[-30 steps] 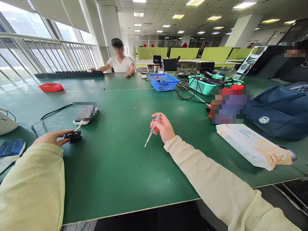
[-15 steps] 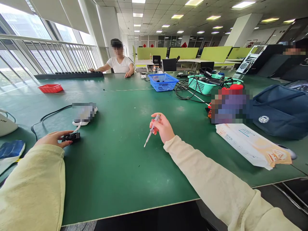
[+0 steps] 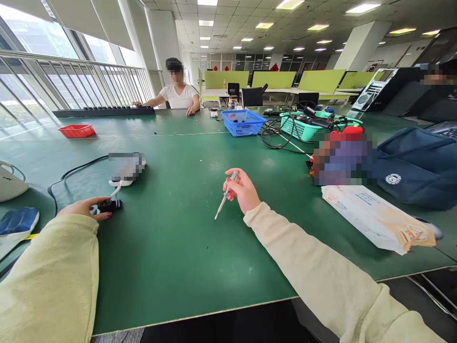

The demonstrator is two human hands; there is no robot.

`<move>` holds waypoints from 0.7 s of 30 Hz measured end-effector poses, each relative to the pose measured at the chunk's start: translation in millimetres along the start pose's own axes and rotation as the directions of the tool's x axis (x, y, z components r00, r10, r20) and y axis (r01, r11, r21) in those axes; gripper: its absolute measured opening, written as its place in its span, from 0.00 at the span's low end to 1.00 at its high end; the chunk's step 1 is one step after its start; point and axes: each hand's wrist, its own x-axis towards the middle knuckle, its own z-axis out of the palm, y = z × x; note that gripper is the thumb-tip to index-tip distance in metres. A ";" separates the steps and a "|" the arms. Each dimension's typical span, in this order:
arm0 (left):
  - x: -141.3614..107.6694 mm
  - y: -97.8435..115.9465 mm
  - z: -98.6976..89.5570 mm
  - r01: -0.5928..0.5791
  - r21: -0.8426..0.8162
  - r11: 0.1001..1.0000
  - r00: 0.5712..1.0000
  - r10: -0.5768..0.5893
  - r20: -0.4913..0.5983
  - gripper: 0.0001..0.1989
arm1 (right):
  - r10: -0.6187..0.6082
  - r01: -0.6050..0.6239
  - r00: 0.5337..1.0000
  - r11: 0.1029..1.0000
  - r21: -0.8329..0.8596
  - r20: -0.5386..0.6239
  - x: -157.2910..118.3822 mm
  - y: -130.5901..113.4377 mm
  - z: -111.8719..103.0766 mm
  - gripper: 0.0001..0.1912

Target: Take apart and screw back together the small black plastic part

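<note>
On the green table (image 3: 160, 267), my left hand (image 3: 82, 208) pinches a small black boxy device (image 3: 111, 206) between thumb and fingers, at the left. A white cable (image 3: 116, 189) runs close behind that device toward a pale, partly blurred-out object (image 3: 127, 171). My right hand (image 3: 244, 190) is closed around a screwdriver (image 3: 223, 201) with a clear handle, near the middle of the view. Its metal shaft points down and to the left, the tip just above or on the tabletop; I cannot tell which.
A red tray (image 3: 76, 131), a blue basket (image 3: 243, 125) and a teal basket (image 3: 303, 127) of cables stand farther back. At the right lie a white-and-orange packet (image 3: 374, 216) and a navy bag (image 3: 417, 166). Across the table sits a person (image 3: 180, 95). A blue-and-white pouch (image 3: 17, 226) lies left.
The black device has turned slightly in my left hand, which has shifted a little to the right. My right hand and the screwdriver have stayed almost still.
</note>
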 end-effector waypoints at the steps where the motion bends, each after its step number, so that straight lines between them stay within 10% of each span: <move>1: 0.0 1.3 0.5 0.014 0.052 0.999 1.000 -0.014 0.000 0.27 | 0.000 0.000 1.000 1.000 -0.002 0.000 -0.1 -0.1 0.0 0.16; 10: 1.8 33.0 -11.4 0.011 0.042 0.999 0.985 -0.003 -0.175 0.22 | -0.010 0.010 1.000 1.000 0.016 0.001 0.2 1.3 0.2 0.17; 15: -21.7 125.5 -22.8 -0.401 -0.066 0.914 0.901 0.381 -0.206 0.24 | -0.017 0.029 0.993 0.995 0.093 -0.120 5.6 -2.8 -0.8 0.23; 21: -50.3 225.2 5.7 -0.655 -0.241 0.716 0.749 0.657 -0.085 0.22 | -0.001 0.059 0.961 0.978 0.202 -0.278 14.3 -7.7 -10.5 0.27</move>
